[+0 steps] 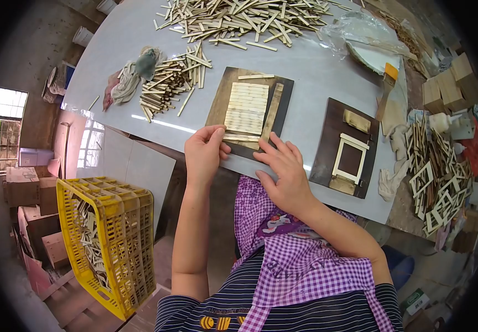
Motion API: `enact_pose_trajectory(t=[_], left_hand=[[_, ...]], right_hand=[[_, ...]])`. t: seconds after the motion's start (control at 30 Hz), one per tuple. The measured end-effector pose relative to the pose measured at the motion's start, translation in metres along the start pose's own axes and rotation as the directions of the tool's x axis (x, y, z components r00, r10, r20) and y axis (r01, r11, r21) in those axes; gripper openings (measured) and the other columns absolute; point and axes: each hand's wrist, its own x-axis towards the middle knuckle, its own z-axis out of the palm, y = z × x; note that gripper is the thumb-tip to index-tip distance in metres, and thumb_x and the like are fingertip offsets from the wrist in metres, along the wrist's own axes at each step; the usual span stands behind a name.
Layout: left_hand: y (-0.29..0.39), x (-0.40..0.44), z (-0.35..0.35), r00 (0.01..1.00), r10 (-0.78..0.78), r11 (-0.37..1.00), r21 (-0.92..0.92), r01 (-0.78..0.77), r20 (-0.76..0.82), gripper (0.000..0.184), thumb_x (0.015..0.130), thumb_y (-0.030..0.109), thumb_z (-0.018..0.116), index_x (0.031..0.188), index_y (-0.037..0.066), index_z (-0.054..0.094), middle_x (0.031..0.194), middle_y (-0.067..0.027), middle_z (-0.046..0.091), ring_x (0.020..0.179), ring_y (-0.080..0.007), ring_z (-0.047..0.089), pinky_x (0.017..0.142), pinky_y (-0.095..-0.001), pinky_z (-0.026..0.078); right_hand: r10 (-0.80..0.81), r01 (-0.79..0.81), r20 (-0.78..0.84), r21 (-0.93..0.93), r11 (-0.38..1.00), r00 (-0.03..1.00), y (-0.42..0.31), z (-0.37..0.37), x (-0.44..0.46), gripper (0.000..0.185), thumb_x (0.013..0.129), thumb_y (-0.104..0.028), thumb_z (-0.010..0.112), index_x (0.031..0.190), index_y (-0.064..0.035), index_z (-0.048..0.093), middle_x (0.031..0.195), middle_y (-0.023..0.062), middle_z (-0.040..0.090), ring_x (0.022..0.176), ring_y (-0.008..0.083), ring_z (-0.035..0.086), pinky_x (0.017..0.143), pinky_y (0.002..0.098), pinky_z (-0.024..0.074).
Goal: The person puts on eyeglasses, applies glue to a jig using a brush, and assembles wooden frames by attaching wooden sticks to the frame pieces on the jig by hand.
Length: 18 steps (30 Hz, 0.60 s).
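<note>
Pale wooden strips (pixel 247 105) lie side by side in a tight block on a dark board (pixel 221 110). A slightly separate wooden strip (pixel 243 138) lies below the block. At its left end, my left hand (pixel 206 154) is closed, thumb and index finger pinched on it. My right hand (pixel 284 176) is open, fingers spread, its fingertips at the board's lower edge near the strip's right end. A brown wooden bar (pixel 272 113) stands along the block's right side. One more loose strip (pixel 255 76) lies across the board's top.
A second dark board (pixel 327 138) holds a small pale wooden frame (pixel 336 157). Piles of strips (pixel 244 19) cover the far table, with a smaller heap (pixel 167 88) and rags (pixel 125 86) at left. A brush (pixel 387 83) and finished frames (pixel 438 188) lie right. A yellow crate (pixel 103 210) stands lower left.
</note>
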Motion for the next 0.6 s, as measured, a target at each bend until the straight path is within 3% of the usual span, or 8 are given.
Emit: enact_pose_trajectory(t=[0.2,0.6], left_hand=[[-0.004,-0.002,0.004,0.997,0.060,0.989,-0.132,-0.066,-0.053,0.021,0.099,0.012,0.069,0.109,-0.007,0.067,0.078,-0.0064,0.068,0.055,-0.0094,0.060,0.050,-0.0224,0.046],[-0.015,-0.008,-0.001,0.997,0.059,0.997,-0.050,-0.062,-0.045,0.021,0.100,0.015,0.069,0.107,-0.005,0.069,0.081,-0.0034,0.067,0.061,-0.0087,0.063,0.051,-0.0209,0.046]], right_hand=[[-0.008,0.008,0.005,-0.010,1.000,1.000,0.000,0.000,0.000,0.036,0.086,-0.011,0.074,0.121,-0.0049,0.069,0.144,0.0155,0.061,0.144,0.0360,0.047,0.118,0.0555,0.0298],[0.004,-0.004,0.023,-0.006,1.000,1.000,0.000,-0.002,0.001,0.034,0.086,-0.010,0.073,0.120,-0.0053,0.070,0.145,0.0142,0.061,0.145,0.0340,0.046,0.119,0.0552,0.0289]])
